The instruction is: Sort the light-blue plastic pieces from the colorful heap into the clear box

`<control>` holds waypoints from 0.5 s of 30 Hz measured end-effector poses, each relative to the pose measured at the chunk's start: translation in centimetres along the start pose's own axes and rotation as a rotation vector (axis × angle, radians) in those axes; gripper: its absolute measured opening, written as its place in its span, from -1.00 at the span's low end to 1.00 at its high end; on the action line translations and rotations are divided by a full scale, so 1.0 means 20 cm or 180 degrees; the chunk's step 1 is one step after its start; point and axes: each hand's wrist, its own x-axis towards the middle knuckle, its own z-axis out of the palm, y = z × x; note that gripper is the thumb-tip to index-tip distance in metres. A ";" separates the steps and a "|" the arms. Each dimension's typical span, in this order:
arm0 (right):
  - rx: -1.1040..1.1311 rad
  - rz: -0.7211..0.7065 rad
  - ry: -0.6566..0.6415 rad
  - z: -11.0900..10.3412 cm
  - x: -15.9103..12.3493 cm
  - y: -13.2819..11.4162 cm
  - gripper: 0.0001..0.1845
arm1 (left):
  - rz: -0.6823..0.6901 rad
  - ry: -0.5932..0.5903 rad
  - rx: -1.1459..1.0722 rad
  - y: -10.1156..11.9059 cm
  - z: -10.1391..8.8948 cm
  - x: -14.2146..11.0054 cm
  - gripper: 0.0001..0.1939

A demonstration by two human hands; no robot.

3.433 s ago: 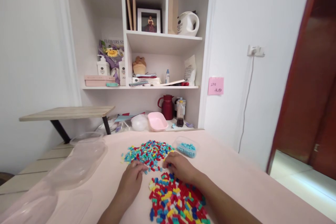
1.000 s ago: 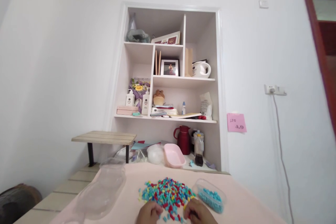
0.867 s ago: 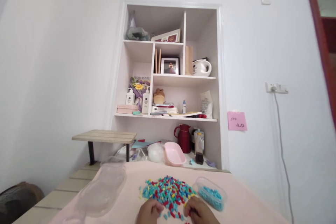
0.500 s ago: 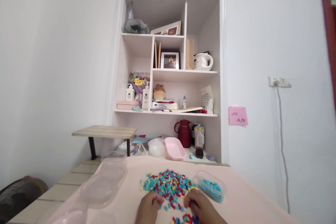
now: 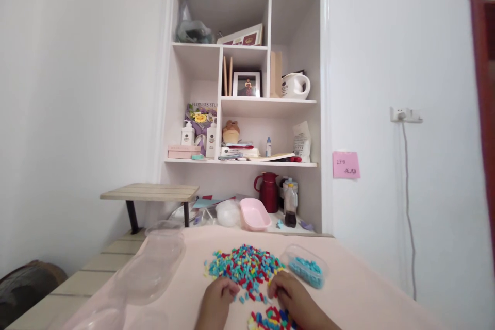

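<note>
A heap of small red, blue, yellow and teal pieces (image 5: 243,266) lies on the pink table (image 5: 359,299). My left hand (image 5: 216,299) rests at the heap's near edge, fingers curled down onto the pieces. My right hand (image 5: 288,296) sits beside it, fingers bent in a pinch at the heap's right edge; what they hold is too small to make out. A second patch of coloured pieces (image 5: 270,318) shows at the bottom edge between my wrists. A clear tub of teal pieces (image 5: 305,267) stands just right of the heap.
Empty clear plastic containers (image 5: 154,265) lie on the table's left side. Behind the table a white wall shelf (image 5: 243,103) holds bottles, a photo frame and a jug; below it stand a red flask (image 5: 267,191) and a pink tray (image 5: 253,214). A small wooden bench (image 5: 149,193) is at left.
The view first tilted up from the table to the wall, then came down a little. Both hands stayed at the heap's near edge; the second patch of pieces came back into sight.
</note>
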 end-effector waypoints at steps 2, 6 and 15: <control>-0.0002 -0.0025 0.0000 0.00 0.00 0.01 -0.70 | 0.0018 0.0001 0.0000 0.00 0.00 0.00 -0.77; -0.0030 -0.0063 -0.0044 -0.01 0.01 0.01 -0.69 | 0.0062 -0.0024 0.0020 0.01 -0.01 0.00 -0.76; -0.0131 -0.0061 -0.0154 -0.05 0.00 -0.03 -0.69 | 0.0053 -0.0162 0.0146 0.04 -0.03 -0.03 -0.72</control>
